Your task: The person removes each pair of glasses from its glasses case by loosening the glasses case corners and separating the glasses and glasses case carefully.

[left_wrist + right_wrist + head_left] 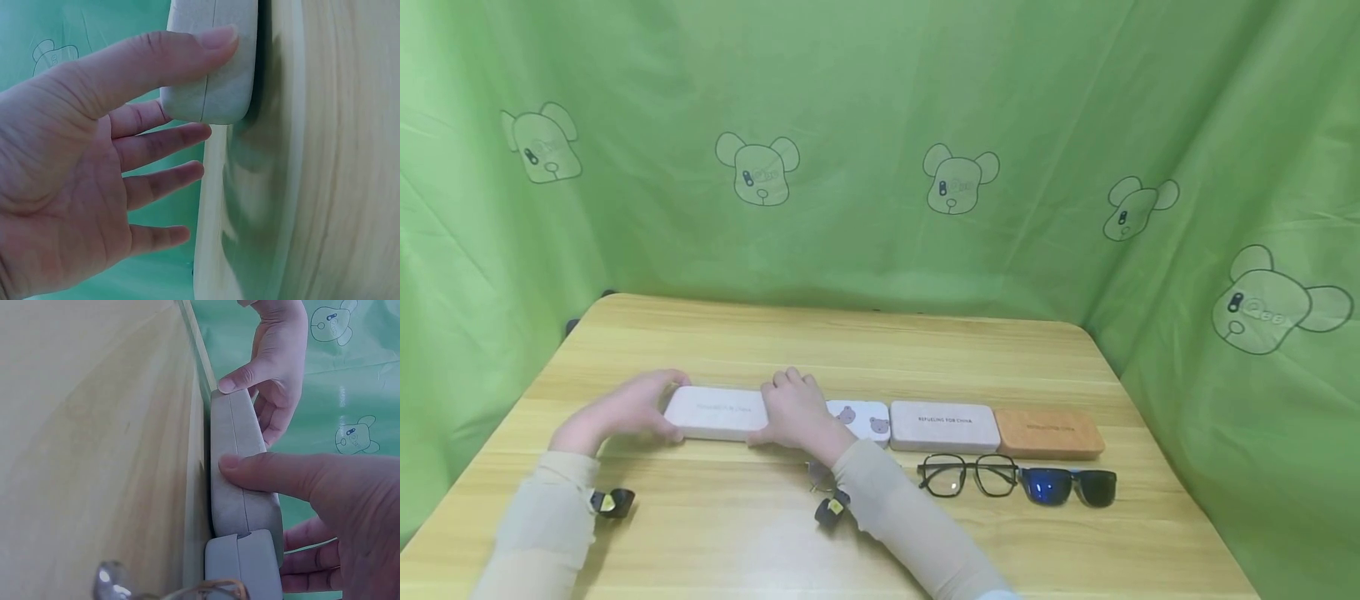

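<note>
A pale glasses case [718, 414] with faint lettering lies at the left end of a row of cases. My left hand [628, 406] grips its left end, thumb on the front side and index finger behind; the other fingers are spread in the left wrist view. At the right end, my right hand [797, 414] holds the same case, its thumb [250, 470] pressed on the front side and fingers behind. Touching that end is a white case with bears [868, 423], partly covered by my right hand. Thin-framed glasses [818, 477] lie in front, mostly hidden by my right forearm.
Further right in the row are a light case with dark lettering [945, 427] and an orange case [1051, 433]. Black-framed glasses [943, 481] and dark blue sunglasses [1048, 487] lie before them on the wooden table [760, 542]. A green curtain [865, 250] hangs behind and beside the table.
</note>
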Action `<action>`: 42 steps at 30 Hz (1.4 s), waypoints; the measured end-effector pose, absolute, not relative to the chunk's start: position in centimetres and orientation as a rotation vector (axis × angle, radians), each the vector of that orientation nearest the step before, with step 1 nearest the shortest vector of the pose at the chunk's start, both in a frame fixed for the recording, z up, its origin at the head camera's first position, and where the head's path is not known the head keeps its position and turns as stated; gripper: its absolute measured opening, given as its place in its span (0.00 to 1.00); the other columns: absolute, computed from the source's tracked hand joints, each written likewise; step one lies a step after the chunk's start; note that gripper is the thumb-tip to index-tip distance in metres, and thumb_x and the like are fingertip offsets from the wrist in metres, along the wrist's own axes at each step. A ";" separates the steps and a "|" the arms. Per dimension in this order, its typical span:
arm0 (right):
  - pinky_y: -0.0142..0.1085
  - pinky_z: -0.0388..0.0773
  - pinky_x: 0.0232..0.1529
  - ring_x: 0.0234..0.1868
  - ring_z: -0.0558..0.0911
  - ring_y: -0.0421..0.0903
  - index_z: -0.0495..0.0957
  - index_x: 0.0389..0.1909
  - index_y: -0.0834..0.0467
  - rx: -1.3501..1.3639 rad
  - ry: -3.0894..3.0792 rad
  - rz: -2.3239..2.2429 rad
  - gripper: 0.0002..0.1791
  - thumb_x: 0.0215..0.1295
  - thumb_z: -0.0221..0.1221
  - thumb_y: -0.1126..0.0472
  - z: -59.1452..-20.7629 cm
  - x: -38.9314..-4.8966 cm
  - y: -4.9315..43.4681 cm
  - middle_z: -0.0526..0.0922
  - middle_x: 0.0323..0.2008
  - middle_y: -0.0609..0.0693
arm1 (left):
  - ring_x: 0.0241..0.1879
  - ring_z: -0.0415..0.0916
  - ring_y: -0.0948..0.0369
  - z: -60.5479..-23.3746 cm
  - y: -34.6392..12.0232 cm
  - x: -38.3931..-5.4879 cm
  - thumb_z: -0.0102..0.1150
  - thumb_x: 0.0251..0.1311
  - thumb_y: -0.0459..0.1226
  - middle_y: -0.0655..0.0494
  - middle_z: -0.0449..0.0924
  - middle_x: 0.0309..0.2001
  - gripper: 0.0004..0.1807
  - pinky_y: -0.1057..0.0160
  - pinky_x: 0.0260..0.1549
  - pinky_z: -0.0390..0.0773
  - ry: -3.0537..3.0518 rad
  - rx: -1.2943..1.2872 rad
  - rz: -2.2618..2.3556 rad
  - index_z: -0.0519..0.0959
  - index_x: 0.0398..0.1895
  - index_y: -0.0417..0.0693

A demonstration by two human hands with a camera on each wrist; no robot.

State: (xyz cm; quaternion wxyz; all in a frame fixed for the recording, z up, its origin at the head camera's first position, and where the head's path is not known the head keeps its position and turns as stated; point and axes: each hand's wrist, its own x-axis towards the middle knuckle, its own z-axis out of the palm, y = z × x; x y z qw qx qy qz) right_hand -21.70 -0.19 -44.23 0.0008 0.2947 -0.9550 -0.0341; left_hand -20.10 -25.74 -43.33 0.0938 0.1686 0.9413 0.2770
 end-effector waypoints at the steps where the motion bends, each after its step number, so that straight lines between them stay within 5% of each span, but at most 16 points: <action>1: 0.37 0.75 0.52 0.49 0.74 0.43 0.77 0.55 0.53 0.929 -2.994 -0.114 0.46 0.42 0.63 0.23 -44.3 -21.7 -0.2 0.80 0.48 0.46 | 0.49 0.76 0.46 -43.3 -25.7 -20.0 0.79 0.30 0.40 0.39 0.79 0.51 0.43 0.36 0.54 0.72 2.790 0.501 0.822 0.72 0.55 0.34; 16: 0.39 0.73 0.55 0.53 0.73 0.44 0.74 0.58 0.53 0.871 -3.059 -0.108 0.47 0.42 0.65 0.25 -44.2 -21.3 -0.5 0.78 0.52 0.47 | 0.55 0.73 0.38 -44.1 -25.5 -19.4 0.79 0.33 0.40 0.34 0.75 0.56 0.47 0.32 0.59 0.67 2.776 0.438 0.874 0.67 0.60 0.32; 28: 0.45 0.71 0.63 0.63 0.71 0.47 0.67 0.66 0.49 0.918 -3.053 -0.066 0.48 0.45 0.67 0.30 -43.7 -20.6 -1.3 0.74 0.62 0.47 | 0.69 0.53 0.31 -45.6 -26.1 -18.4 0.76 0.40 0.50 0.28 0.57 0.70 0.59 0.29 0.66 0.51 2.721 0.348 1.106 0.55 0.71 0.32; 35: 0.45 0.72 0.62 0.62 0.72 0.47 0.69 0.65 0.47 0.948 -3.044 0.047 0.41 0.50 0.68 0.38 -43.6 -19.8 -2.0 0.75 0.60 0.48 | 0.67 0.54 0.31 -47.0 -26.1 -18.1 0.77 0.40 0.46 0.28 0.54 0.71 0.58 0.25 0.63 0.49 2.624 0.269 1.274 0.54 0.73 0.36; 42: 0.46 0.71 0.64 0.63 0.72 0.47 0.69 0.66 0.46 0.936 -3.038 0.125 0.39 0.50 0.70 0.47 -43.8 -20.0 -2.1 0.75 0.60 0.48 | 0.72 0.37 0.29 -47.7 -26.0 -18.4 0.76 0.40 0.47 0.28 0.46 0.74 0.59 0.24 0.63 0.25 2.693 0.270 1.254 0.54 0.72 0.31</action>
